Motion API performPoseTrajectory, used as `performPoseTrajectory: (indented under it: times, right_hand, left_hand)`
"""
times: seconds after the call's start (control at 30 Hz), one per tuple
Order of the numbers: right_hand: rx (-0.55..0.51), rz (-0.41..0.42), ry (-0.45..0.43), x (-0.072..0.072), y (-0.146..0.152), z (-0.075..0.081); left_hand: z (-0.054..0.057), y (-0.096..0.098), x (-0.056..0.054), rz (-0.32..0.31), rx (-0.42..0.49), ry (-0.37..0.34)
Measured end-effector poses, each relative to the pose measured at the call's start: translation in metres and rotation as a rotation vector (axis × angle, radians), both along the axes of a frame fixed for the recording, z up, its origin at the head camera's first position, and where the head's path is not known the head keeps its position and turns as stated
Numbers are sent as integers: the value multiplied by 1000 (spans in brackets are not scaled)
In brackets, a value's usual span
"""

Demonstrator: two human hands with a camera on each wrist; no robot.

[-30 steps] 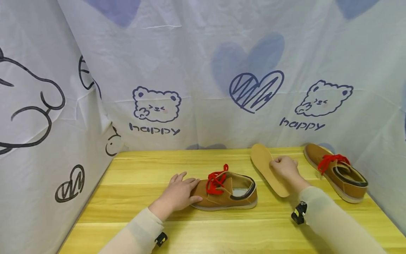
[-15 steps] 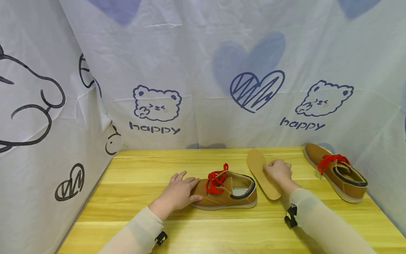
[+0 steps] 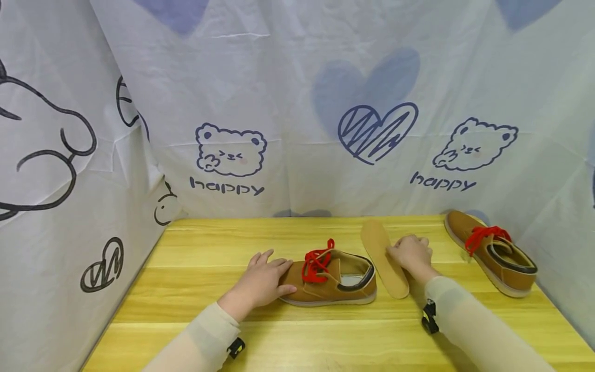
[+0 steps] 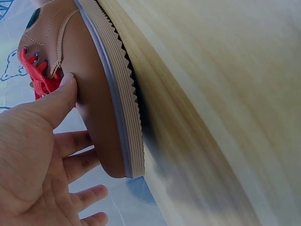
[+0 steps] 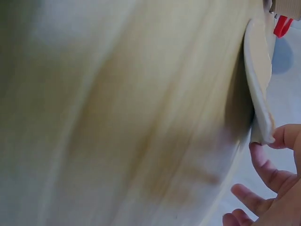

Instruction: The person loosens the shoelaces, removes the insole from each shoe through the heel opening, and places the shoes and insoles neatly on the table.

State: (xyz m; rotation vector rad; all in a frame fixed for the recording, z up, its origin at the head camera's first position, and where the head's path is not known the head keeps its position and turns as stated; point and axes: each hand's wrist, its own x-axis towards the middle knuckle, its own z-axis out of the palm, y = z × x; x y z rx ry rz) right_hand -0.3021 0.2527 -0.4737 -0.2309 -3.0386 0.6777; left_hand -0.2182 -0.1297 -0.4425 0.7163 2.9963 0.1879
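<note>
A brown shoe (image 3: 297, 289) with red laces lies on the table, its toe pointing left. My left hand (image 3: 265, 281) holds that toe, the thumb (image 4: 66, 96) on its near side and two fingers behind it, while the other fingers stick out past the toe. Just right of the shoe's heel, a tan insole (image 3: 378, 248) is tilted, with part of it off the table. My right hand (image 3: 411, 254) pinches the insole's right edge between thumb and forefinger; the right wrist view shows its pale underside. The remaining right fingers are loosely bent, away from the insole.
A second brown shoe (image 3: 504, 258) with red laces stands at the table's right edge. Printed white cloth (image 3: 297, 196) hangs behind and along the sides of the wooden table (image 3: 325, 341).
My right hand has brought the insole left, closer to the shoe's heel, and its near end has come slightly toward me. The left hand and both shoes stay in place.
</note>
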Motion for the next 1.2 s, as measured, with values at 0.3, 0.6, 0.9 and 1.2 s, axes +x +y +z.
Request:
performPoseTrajectory:
  times: [0.3,0.6,0.9,1.2]
  right_hand:
    - [20,23,-5,8,6,9]
    - [-15,91,93,21,-2,30]
    - [-27,181,124,39,-21,53]
    - [-77,243,179,54,-33,66]
  left_hand:
    - [-1,0,-1,3,1,-3]
    - [-4,-1,-1,-2,15,-4]
    - [-4,-1,-2,1,25,-4]
    - [-5,-1,-1,10,30,-6]
